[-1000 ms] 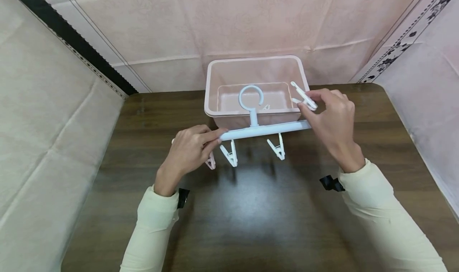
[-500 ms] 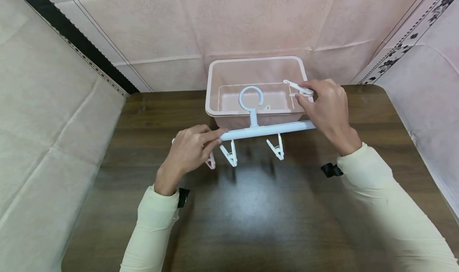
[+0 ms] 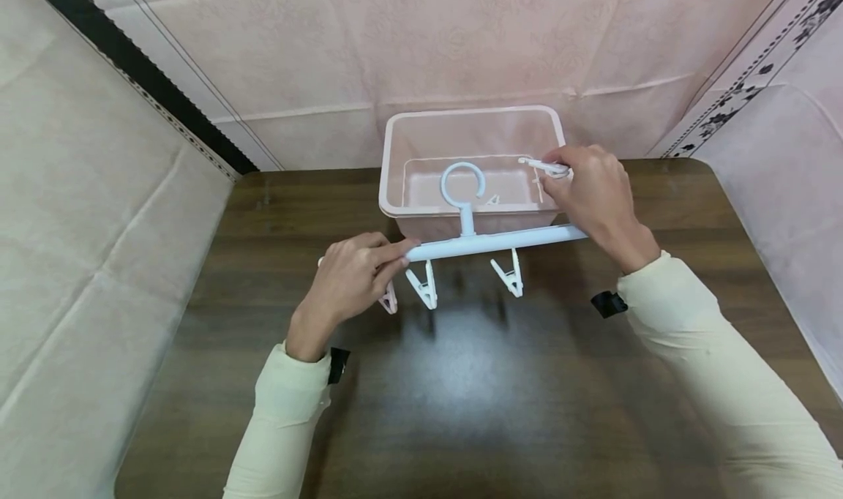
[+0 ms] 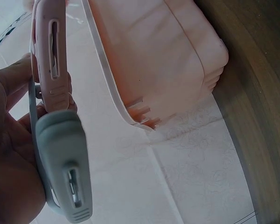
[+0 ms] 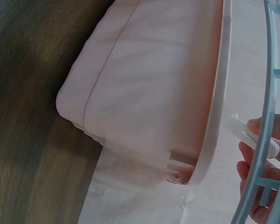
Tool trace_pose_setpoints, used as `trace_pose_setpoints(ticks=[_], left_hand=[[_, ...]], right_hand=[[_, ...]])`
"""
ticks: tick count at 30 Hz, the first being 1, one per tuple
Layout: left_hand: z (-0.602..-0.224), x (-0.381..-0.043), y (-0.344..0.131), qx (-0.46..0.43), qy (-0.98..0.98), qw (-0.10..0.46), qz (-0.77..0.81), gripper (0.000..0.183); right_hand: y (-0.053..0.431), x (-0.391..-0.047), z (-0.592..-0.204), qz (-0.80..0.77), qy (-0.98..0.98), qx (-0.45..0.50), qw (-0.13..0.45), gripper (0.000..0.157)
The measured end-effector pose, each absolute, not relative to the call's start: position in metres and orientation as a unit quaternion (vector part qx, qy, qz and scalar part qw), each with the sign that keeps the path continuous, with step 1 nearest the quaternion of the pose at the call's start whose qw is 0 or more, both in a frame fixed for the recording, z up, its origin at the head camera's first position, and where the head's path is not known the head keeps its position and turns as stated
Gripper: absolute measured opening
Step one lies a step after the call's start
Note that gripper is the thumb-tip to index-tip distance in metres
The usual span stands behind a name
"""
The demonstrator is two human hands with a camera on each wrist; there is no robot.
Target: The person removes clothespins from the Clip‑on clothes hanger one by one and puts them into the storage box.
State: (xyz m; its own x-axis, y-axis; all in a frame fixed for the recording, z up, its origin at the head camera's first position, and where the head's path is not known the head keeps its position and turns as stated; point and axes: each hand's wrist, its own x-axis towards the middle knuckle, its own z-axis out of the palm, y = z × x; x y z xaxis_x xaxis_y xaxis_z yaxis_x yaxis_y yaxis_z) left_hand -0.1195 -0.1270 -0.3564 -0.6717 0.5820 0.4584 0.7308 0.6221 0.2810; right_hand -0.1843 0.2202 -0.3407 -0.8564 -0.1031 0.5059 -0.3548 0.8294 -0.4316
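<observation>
My left hand (image 3: 349, 279) grips the left end of a pale blue clip hanger (image 3: 494, 244), whose hook points up. Below its bar hang two white clips (image 3: 424, 285) and a pink clip (image 3: 389, 300), partly hidden by the left hand. In the left wrist view, the pink clip (image 4: 52, 56) and a greyish clip (image 4: 65, 163) appear beside the fingers. Between thumb and fingers, my right hand (image 3: 596, 195) pinches a white clothespin (image 3: 543, 166) above the right side of the pink tub (image 3: 470, 111). The right wrist view shows this clothespin (image 5: 252, 137) beyond the hanger bar (image 5: 267, 116).
A small white clip (image 3: 492, 200) lies inside the tub. The tub stands at the back of the dark wooden table (image 3: 454, 411), close to the pale cloth backdrop (image 3: 461, 38). More cloth (image 3: 85, 265) hangs at the left side.
My right hand has moved left and slightly away, carrying the clothespin from the tub's right rim to over its inside. The clothespin now lies flatter. My left hand stays on the hanger.
</observation>
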Motion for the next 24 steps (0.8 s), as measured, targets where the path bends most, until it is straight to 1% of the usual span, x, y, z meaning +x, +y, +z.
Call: trace_pose_setpoints(ticks=[6, 11, 14, 24], left_hand=[[-0.3583, -0.1182, -0.1276, -0.369, -0.888, 0.161, -0.223, 0.029], [-0.3581, -0.1192, -0.1275, -0.369, -0.889, 0.163, -0.219, 0.028], [-0.3580, -0.1193, -0.1277, -0.369, -0.889, 0.163, -0.217, 0.028], [-0.3593, -0.1200, -0.1279, -0.373, -0.884, 0.166, -0.226, 0.028]], right_hand=[[0.2210, -0.1885, -0.3452, 0.252, -0.929, 0.137, 0.232, 0.019], [0.2215, -0.1931, -0.3458, 0.237, -0.939, 0.142, 0.203, 0.020], [0.2211, -0.1932, -0.3459, 0.234, -0.942, 0.143, 0.196, 0.021], [0.2233, -0.1875, -0.3422, 0.234, -0.943, 0.147, 0.184, 0.036]])
